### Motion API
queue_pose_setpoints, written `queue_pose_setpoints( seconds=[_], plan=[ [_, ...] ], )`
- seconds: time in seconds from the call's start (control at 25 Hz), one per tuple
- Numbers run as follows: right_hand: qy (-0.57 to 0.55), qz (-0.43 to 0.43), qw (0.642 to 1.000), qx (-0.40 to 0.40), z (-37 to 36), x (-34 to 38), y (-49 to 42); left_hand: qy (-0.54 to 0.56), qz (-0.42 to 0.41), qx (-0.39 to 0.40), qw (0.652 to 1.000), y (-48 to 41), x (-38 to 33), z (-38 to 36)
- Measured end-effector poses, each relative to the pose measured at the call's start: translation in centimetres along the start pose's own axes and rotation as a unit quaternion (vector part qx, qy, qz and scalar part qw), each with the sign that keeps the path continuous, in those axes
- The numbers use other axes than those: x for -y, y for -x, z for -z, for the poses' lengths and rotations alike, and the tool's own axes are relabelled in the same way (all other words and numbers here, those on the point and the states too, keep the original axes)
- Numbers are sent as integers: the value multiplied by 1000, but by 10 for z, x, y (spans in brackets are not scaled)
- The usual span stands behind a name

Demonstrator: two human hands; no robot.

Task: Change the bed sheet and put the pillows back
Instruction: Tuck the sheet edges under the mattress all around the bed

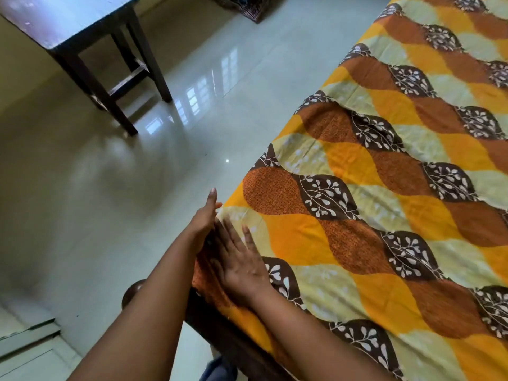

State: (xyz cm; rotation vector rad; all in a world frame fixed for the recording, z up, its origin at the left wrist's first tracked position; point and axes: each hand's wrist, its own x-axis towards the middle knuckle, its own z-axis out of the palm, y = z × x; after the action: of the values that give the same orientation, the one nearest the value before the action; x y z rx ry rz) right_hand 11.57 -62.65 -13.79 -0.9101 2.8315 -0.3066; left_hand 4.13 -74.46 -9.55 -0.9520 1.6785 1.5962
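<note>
A bed sheet point(384, 188) with orange, yellow, pale green and brown leaf shapes lies spread flat over the bed, filling the right side of the view. My right hand point(242, 262) lies flat, fingers straight, on top of the sheet near the bed's left edge. My left hand point(203, 218) is held straight along that same edge, its palm against the side of the sheet, next to my right hand. No pillow is in view.
A dark wooden bed frame point(220, 334) shows under the sheet at the near corner. A dark wooden table point(82, 31) stands on the glossy tiled floor point(137, 188) at the upper left. Patterned fabric point(242, 6) lies at the top.
</note>
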Motion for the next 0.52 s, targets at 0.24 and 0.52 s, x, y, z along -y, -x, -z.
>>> queue_pose_setpoints(
  seconds=[0.24, 0.52],
  plan=[
    [-258, -75, 962, -43, 52, 1, 47, -209, -267, -148, 929, 82, 24, -19],
    [-207, -329, 908, -156, 78, -69, 175, -368, -348, -4, 862, 139, 65, -73]
  ],
)
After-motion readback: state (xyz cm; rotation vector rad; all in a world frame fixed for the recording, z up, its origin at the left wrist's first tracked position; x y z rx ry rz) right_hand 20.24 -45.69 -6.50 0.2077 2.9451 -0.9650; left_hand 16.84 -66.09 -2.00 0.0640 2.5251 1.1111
